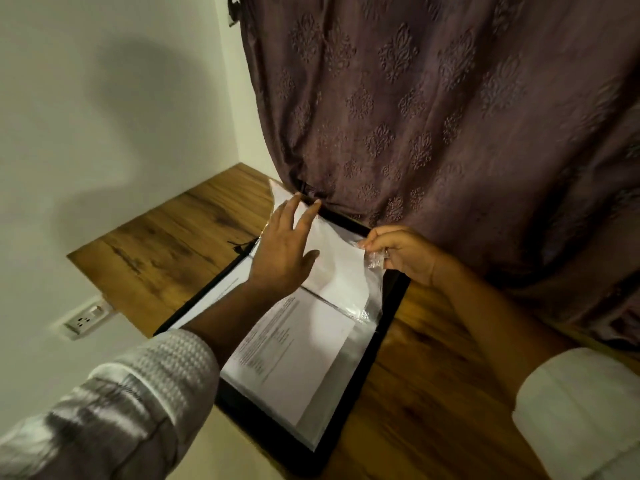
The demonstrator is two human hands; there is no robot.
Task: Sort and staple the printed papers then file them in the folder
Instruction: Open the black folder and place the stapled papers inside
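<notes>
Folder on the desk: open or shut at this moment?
Open. The black folder lies flat on the desk, printed pages showing inside; the right hand pinches a clear sleeve.

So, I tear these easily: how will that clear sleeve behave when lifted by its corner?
Probably floppy: the clear sleeve curls and crinkles where the right hand pinches it. Likely slippery too, given its glossy sheen.
</notes>
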